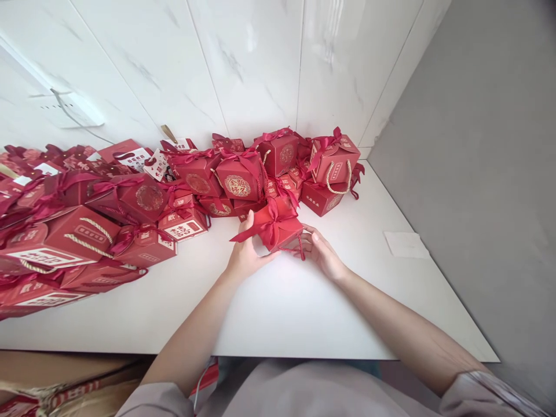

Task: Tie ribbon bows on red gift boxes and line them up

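Note:
A red gift box [285, 233] with a ribbon bow [272, 229] on top is held between my two hands, in front of the stacked boxes. My left hand [243, 255] grips its left side, with the thumb reaching along the near lower edge. On the other side, the curved fingers of my right hand [325, 256] hold the box by its right end, beside a red cord handle [302, 248]. Part of those fingertips is hidden behind the cord and the box. Just behind stands a similar box with gold lettering [238, 179].
Red gift boxes [145, 200] with ribbons and rope handles are piled along the tiled wall [256, 63]. More are stacked on the right [334, 162]. A white paper piece [406, 244] lies near the grey wall [473, 145]. A cardboard box [61, 370] sits below the white table [299, 324].

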Available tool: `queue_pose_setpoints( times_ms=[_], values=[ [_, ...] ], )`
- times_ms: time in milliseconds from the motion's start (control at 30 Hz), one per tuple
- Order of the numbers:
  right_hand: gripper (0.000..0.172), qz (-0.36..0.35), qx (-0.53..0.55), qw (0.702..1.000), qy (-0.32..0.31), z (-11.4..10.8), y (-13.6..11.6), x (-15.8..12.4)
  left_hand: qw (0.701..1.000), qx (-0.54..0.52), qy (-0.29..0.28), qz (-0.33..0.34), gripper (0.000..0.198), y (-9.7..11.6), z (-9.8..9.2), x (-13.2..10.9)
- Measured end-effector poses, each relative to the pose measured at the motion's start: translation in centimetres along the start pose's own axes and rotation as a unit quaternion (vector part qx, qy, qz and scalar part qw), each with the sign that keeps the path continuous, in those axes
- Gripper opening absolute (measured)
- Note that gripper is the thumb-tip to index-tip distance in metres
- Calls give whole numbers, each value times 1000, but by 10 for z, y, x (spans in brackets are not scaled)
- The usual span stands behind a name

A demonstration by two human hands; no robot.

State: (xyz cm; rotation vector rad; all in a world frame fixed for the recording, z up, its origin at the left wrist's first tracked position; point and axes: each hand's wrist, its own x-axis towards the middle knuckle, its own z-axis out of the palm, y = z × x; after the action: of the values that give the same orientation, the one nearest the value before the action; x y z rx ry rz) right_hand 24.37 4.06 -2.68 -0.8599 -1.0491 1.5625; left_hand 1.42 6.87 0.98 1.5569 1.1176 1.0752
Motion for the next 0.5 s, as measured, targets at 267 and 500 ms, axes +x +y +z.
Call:
queue_pose_setpoints(
  times_ms=[267,500],
  values=[
    [53,-19,-8,996,81,-3,-3,3,983,116,-119,75,108,-2,-22,4],
    [42,10,-36,991,127,-21,-15,12,968,50,-234,-76,85,-13,-32,9]
  ],
)
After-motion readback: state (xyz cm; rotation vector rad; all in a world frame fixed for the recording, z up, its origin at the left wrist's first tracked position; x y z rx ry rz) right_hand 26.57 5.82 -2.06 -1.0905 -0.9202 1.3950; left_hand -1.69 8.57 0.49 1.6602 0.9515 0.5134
